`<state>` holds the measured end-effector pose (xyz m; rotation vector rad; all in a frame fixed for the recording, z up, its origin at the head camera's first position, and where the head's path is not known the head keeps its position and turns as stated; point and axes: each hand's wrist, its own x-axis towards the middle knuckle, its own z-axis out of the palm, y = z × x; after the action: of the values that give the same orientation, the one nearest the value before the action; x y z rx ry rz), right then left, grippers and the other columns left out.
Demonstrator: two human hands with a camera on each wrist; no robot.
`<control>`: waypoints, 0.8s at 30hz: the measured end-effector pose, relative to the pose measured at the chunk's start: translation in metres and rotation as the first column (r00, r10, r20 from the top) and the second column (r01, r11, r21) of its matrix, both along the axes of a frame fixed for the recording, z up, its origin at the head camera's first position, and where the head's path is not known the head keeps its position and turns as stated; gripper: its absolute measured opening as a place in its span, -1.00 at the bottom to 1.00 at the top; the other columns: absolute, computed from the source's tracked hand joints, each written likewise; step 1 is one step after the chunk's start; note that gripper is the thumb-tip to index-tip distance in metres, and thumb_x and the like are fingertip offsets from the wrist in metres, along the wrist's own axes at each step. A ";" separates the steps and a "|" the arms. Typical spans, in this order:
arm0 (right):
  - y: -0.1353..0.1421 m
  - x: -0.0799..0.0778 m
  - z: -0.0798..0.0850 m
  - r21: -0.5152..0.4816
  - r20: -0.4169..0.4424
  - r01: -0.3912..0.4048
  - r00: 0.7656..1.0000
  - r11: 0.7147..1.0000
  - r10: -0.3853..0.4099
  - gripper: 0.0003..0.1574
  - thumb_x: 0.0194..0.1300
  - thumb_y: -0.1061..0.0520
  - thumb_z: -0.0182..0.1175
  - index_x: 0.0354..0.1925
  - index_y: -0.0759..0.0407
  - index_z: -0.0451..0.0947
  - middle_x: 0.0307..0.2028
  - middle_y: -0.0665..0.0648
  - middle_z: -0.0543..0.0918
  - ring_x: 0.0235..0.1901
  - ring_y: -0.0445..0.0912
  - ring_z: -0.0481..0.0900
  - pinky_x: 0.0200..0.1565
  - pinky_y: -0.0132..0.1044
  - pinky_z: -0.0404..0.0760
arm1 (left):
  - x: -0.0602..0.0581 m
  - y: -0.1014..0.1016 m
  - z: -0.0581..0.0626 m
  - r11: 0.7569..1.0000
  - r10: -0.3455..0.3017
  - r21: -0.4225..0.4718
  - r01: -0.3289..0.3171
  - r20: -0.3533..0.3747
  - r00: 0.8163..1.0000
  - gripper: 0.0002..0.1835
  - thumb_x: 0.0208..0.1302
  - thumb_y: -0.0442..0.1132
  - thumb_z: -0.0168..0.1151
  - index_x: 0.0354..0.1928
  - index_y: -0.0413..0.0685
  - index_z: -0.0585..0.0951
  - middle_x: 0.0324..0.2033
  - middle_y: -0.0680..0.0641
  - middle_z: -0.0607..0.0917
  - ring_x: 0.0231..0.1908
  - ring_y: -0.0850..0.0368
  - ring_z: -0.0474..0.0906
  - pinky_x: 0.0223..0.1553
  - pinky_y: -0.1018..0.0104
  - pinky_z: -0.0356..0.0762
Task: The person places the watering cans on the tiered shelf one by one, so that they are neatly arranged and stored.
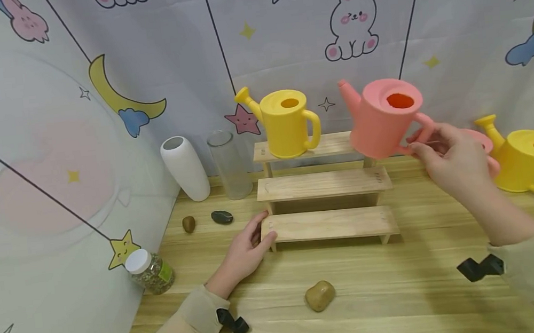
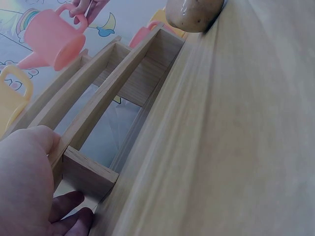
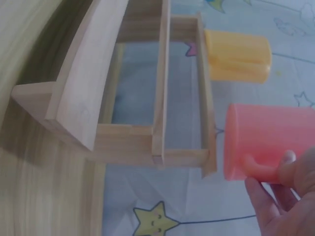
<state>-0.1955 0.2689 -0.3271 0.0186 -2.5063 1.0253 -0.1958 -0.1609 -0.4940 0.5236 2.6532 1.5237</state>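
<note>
My right hand (image 1: pixel 459 158) pinches the handle of a pink watering can (image 1: pixel 379 126). It holds the can up at the right end of the three-step wooden stand (image 1: pixel 330 223); in the right wrist view a small gap shows between the can's base (image 3: pixel 229 142) and the top shelf (image 3: pixel 208 113). A yellow watering can (image 1: pixel 284 124) stands on the left of that top shelf, spout to the left. At the stand's lowest step, my left hand (image 1: pixel 246 249) grips the left end, thumb (image 2: pixel 42 137) on top and fingers around the end piece (image 2: pixel 88 172).
To the right stand another yellow watering can (image 1: pixel 529 160) and a second pink one (image 1: pixel 479 138), partly behind my right hand. A white vase (image 1: pixel 186 169), a glass vase (image 1: pixel 230 164), two small stones and a jar (image 1: pixel 152 274) are at left. A brown stone (image 1: pixel 320 296) lies in front.
</note>
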 end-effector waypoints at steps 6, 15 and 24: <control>-0.009 -0.005 0.004 0.040 -0.009 0.013 1.000 0.999 -0.012 -0.60 0.47 -0.22 0.17 -0.07 0.07 0.55 -0.02 0.16 0.74 -0.30 -0.53 0.48 -0.44 -0.62 0.50 | -0.001 0.000 0.000 1.000 -0.002 0.011 0.002 0.010 1.000 -0.29 0.45 0.25 0.16 0.54 0.26 0.29 0.52 0.05 0.34 0.48 0.04 0.34 0.44 0.10 0.43; -0.014 -0.012 0.005 0.061 -0.001 0.007 1.000 0.998 -0.007 -0.56 0.47 -0.22 0.17 -0.03 0.10 0.55 0.01 0.21 0.74 -0.28 -0.51 0.47 -0.40 -0.67 0.46 | 0.000 0.001 -0.001 1.000 -0.002 0.006 0.002 0.016 1.000 -0.30 0.44 0.25 0.17 0.54 0.32 0.28 0.53 0.07 0.34 0.50 0.05 0.32 0.45 0.13 0.42; -0.015 -0.021 0.008 0.074 0.043 0.008 0.999 0.997 -0.012 -0.50 0.51 -0.21 0.12 0.08 0.16 0.54 0.07 0.25 0.70 -0.01 0.15 0.68 -0.40 -0.62 0.44 | -0.001 0.000 -0.001 1.000 -0.002 0.002 0.002 0.021 1.000 -0.30 0.45 0.25 0.15 0.54 0.29 0.28 0.53 0.08 0.33 0.49 0.03 0.32 0.45 0.12 0.42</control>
<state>-0.2163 0.2541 -0.3193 0.0061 -2.5798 0.9376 -0.1968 -0.1608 -0.4952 0.5071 2.6355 1.5230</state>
